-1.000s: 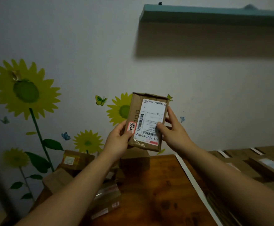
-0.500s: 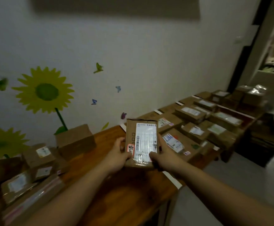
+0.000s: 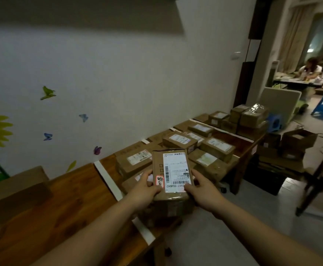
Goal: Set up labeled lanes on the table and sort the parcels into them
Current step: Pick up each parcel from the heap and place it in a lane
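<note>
Above the taped lanes on the table point(image 3: 76, 200), my left hand point(image 3: 144, 191) and right hand point(image 3: 202, 191) grip a labelled parcel point(image 3: 171, 173) by its sides, mid-sort; next I must match its label to a lane.

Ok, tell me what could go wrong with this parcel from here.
1. The left hand and right hand grip only the near end of the parcel; it may tip forward or slip.
2. Past the tape, sorted parcels crowd the table, some near its front edge; setting this one on top could knock one off.
3. The room is dim, so the label could be misread and it lands in the wrong lane.
</note>
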A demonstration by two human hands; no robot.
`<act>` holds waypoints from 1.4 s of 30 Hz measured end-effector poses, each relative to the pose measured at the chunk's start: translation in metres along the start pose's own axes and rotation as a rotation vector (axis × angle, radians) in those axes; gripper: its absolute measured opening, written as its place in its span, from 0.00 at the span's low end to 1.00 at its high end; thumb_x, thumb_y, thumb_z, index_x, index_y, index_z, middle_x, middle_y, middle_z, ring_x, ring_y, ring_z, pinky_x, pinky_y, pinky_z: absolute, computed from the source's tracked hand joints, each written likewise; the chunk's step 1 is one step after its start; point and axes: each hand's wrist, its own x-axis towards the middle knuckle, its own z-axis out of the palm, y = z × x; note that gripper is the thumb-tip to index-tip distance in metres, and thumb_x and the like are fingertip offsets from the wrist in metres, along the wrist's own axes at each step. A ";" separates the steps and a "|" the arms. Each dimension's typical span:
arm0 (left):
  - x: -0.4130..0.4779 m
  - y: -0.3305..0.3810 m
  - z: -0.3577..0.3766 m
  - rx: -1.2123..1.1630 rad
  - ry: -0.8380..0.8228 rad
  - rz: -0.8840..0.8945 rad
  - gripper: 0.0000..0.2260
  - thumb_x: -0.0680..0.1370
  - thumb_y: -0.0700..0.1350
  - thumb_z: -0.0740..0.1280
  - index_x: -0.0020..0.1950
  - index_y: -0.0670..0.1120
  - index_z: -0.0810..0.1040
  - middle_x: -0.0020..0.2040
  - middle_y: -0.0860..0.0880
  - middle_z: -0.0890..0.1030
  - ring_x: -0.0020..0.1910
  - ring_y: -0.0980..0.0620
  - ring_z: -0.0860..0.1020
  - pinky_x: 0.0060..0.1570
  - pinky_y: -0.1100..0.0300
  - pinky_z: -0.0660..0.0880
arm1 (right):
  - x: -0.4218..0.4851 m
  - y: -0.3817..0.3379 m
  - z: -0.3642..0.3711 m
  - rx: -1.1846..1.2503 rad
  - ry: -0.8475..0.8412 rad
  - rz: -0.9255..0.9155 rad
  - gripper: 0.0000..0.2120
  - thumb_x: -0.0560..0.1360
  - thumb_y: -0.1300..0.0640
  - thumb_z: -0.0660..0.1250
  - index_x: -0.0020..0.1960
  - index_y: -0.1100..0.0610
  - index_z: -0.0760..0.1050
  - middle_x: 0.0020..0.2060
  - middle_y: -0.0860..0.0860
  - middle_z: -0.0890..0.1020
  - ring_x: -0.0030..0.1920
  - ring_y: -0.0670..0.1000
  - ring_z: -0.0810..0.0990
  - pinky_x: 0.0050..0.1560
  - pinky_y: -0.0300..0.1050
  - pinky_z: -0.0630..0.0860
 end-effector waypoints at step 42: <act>0.478 0.226 0.357 0.052 -0.030 0.275 0.17 0.79 0.54 0.60 0.62 0.73 0.59 0.64 0.57 0.74 0.56 0.59 0.75 0.50 0.63 0.76 | 0.422 0.138 -0.461 -0.643 0.035 -0.237 0.32 0.76 0.41 0.64 0.75 0.42 0.55 0.73 0.48 0.58 0.71 0.49 0.60 0.70 0.45 0.58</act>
